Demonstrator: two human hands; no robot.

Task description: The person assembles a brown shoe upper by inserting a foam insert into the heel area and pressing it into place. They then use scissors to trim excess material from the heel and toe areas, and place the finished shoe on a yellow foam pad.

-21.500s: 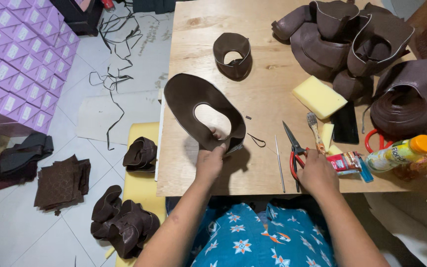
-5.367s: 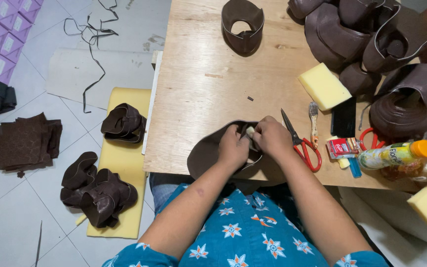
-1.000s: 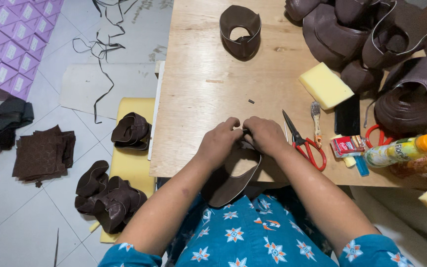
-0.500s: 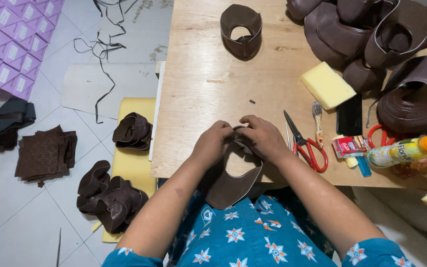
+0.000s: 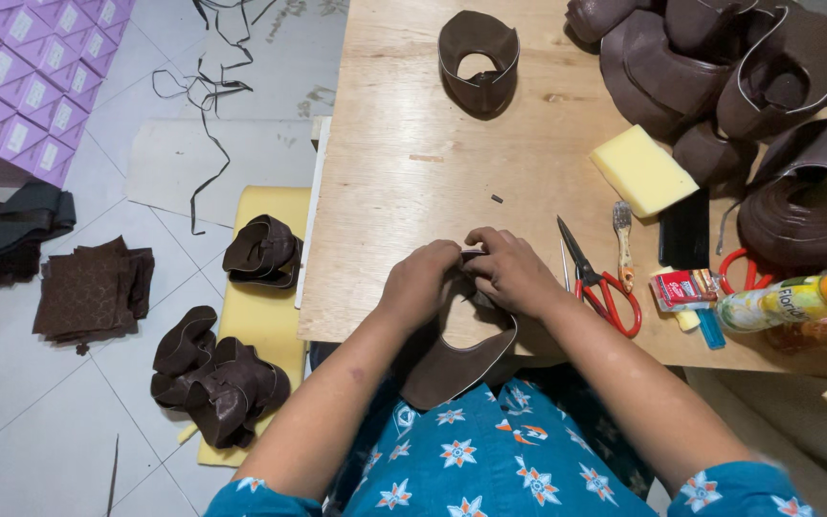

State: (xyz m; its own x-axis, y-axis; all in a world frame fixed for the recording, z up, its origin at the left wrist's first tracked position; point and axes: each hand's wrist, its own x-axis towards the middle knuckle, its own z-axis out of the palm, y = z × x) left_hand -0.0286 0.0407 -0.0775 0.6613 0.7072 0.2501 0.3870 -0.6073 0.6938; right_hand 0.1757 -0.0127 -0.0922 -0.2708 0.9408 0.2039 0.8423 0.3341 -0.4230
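A curved dark brown leather piece (image 5: 452,369) hangs over the near edge of the wooden table (image 5: 433,163) toward my lap. My left hand (image 5: 420,284) and my right hand (image 5: 509,272) are closed on its upper end, fingertips meeting at the table's front. Both pinch the piece's top edge close together. Red-handled scissors (image 5: 600,282) lie just right of my right hand.
A finished brown leather loop (image 5: 478,62) sits far on the table; a pile of brown leather parts (image 5: 739,86) fills the right back. A yellow sponge (image 5: 641,170), a brush, a yellow-capped bottle (image 5: 796,302) lie right. On the floor: leather pieces on yellow foam (image 5: 260,254), purple boxes (image 5: 11,77).
Over the last second the leather piece has swung a little lower over the table edge; both hands stay pinched together at its top end.
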